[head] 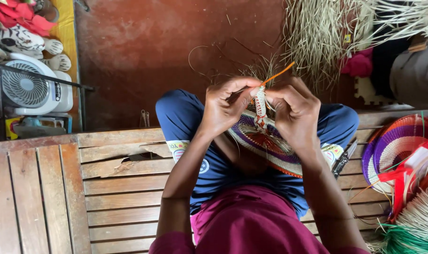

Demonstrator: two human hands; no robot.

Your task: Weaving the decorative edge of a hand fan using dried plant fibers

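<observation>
My left hand (227, 107) and my right hand (294, 113) are raised together over my lap. Between their fingertips they pinch a white-and-orange wrapped coil (260, 104) at the rim of a round woven disc (266, 141) banded in purple, white and orange. An orange strand (279, 74) sticks up to the right from the pinch point. Loose dry grass fibres (261, 70) fan out behind the coil. The disc rests on my blue-trousered legs, partly hidden by both hands.
I sit on a slatted wooden bench (115, 188) with one broken slat. A white fan (28, 87) and a stuffed toy (25, 42) stand at the left. Finished woven discs (395, 146), coloured strands (411, 230) and a grass bundle (327, 33) lie at the right.
</observation>
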